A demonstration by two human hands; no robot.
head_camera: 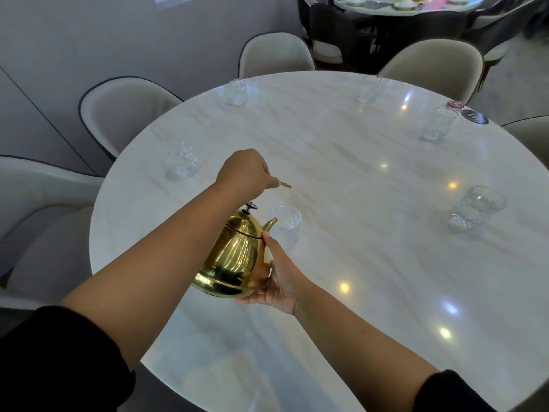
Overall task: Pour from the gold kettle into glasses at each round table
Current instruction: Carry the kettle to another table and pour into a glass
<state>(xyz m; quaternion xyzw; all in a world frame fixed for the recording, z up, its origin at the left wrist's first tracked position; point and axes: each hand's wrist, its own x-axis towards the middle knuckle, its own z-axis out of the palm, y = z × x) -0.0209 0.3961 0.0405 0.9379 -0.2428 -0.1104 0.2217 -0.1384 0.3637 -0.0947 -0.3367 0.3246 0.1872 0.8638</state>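
round white marble table (356, 203) under both hands. shiny gold metal kettle (237, 257) tilted between them: left hand (246, 171) above, fist clamped round its handle; right hand (279, 281) straight-fingered, propping its base. spout over clear glass tumbler (285, 230), just beyond right hand.

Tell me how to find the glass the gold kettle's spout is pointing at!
Start at the big round white marble table and find the gold kettle held tilted above its near side. The glass stands right at the tip of the kettle's spout. It is the only one beside the kettle; the other glasses stand apart, spread around the table's edge.
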